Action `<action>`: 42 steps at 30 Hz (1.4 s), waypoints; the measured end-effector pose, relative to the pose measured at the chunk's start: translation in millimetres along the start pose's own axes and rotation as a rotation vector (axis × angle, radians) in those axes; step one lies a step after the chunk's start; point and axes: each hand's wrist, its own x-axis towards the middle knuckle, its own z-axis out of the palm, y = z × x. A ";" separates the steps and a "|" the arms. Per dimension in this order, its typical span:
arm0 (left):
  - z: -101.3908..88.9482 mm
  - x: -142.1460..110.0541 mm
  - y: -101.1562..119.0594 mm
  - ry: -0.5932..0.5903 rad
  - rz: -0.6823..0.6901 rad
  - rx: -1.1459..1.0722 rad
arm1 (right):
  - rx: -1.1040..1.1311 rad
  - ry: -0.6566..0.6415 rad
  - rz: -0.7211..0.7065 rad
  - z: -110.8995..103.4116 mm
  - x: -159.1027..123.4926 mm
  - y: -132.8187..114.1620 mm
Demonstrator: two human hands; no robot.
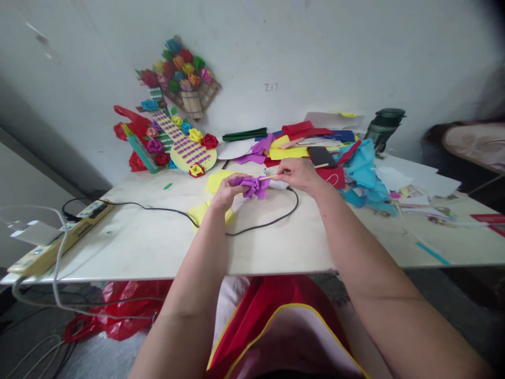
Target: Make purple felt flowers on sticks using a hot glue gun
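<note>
paper (255,188), purple, sits pinched in left grip (228,191), stick (272,177) in right grip (296,172), inside table's front edge (272,270).

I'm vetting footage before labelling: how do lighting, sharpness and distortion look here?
Head view: soft light, no hard shadows on the bare tabletop; head view: wide-angle look, the dark green bottle leaning, perhaps from the lens; head view: top right corner dark; head view: slightly soft, purple paper in the left hand clear in outline, fine creases not.
</note>
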 end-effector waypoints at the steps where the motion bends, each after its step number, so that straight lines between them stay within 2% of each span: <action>1: -0.2 0.1 -0.2 0.002 0.001 -0.001 | -0.002 0.000 0.004 -0.3 -0.1 0.3; 14: 0.2 -1.2 1.8 0.010 0.005 0.007 | -0.003 -0.011 -0.038 -2.4 0.0 -0.6; 20: 2.2 -1.7 2.3 0.097 -0.028 -0.006 | -0.005 0.019 0.025 -2.7 0.2 11.0; 23: 5.4 -1.1 3.8 0.164 -0.064 -0.073 | 0.082 0.074 0.095 0.8 0.9 18.1; 27: 9.8 1.1 4.5 0.239 -0.108 -0.180 | 0.320 0.169 0.203 11.9 3.8 19.5; 31: 12.5 3.0 1.3 0.255 -0.134 -0.224 | 0.443 0.114 0.256 24.0 6.2 6.1; 34: 14.0 4.4 -3.2 0.231 -0.116 -0.220 | 0.406 0.040 0.249 30.8 5.7 -7.0; 38: 18.2 6.0 -7.8 0.232 -0.089 -0.248 | 0.240 -0.038 0.267 39.4 4.6 -16.4; 42: 25.3 3.6 -6.2 0.199 -0.115 -0.283 | 0.185 0.008 0.261 47.9 5.7 -15.5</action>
